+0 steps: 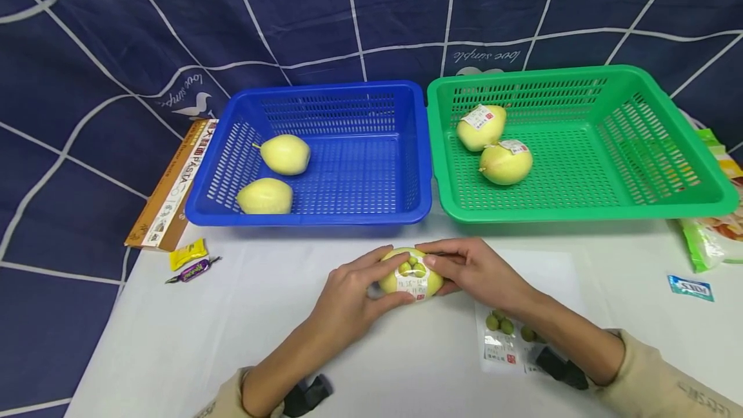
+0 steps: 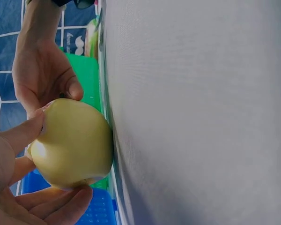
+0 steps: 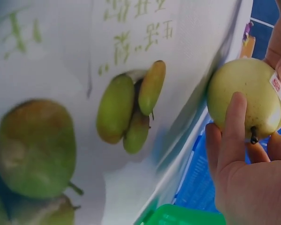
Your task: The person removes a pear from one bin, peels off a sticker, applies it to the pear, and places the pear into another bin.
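Note:
A yellow pear [image 1: 389, 285] sits on the white table between both hands, bearing a clear label [image 1: 415, 284] printed with small green pears and text. My left hand [image 1: 348, 292] holds its left side, the fingers and thumb laid over the label's edges. From the right, my right hand [image 1: 482, 273] grips the other end. The left wrist view shows the pear's bare side [image 2: 77, 145]. In the right wrist view the stem [image 3: 254, 135] points toward the right palm, and a corner of the label [image 3: 277, 86] lies near the left fingers.
A blue basket [image 1: 307, 218] with two bare pears stands behind on the left; a green basket [image 1: 580, 213] with two labelled pears stands right. Under my right forearm lies a label sheet [image 1: 493, 340]. Candies [image 1: 188, 253], a pasta box [image 1: 168, 192] and a blue packet [image 1: 691, 288] lie around.

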Tool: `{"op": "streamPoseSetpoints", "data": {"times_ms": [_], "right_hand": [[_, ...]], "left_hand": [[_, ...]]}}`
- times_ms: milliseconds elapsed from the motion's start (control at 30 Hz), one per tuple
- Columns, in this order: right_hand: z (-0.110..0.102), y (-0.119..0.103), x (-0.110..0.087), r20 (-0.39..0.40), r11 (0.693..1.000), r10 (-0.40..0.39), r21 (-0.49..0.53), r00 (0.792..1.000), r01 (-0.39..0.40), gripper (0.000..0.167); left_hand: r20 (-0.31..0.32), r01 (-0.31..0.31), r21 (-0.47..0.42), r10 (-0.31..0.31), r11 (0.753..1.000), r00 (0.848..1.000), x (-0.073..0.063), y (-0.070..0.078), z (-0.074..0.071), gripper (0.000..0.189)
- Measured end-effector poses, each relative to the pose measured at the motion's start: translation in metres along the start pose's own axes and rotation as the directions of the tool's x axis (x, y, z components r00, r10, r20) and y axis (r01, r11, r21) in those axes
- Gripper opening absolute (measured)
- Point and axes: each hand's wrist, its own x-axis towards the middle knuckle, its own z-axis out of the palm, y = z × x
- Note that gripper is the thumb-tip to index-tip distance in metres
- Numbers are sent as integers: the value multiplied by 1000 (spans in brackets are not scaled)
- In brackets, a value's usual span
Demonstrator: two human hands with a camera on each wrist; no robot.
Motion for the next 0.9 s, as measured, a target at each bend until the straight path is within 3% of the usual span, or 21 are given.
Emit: {"op": "streamPoseSetpoints", "data": {"times_ms": [467,667,767,900], "right_hand": [[0,3,0,73,999,-45,11,996,44,39],[-4,2,-4,75,996,-52,-63,996,57,37],[-11,0,-16,40,983,-89,-158,995,94,38],[-24,-3,-39,-100,946,-179,-291,979,144,39]], "left_hand": [[23,32,5,-32,999,999,1,-2,0,62],[27,37,-12,-37,999,999,0,-3,-1,62],[29,31,-14,-31,999,999,1,-3,-1,62],[26,30,-7,-30,1000,999,2,-3,-2,61]]}}
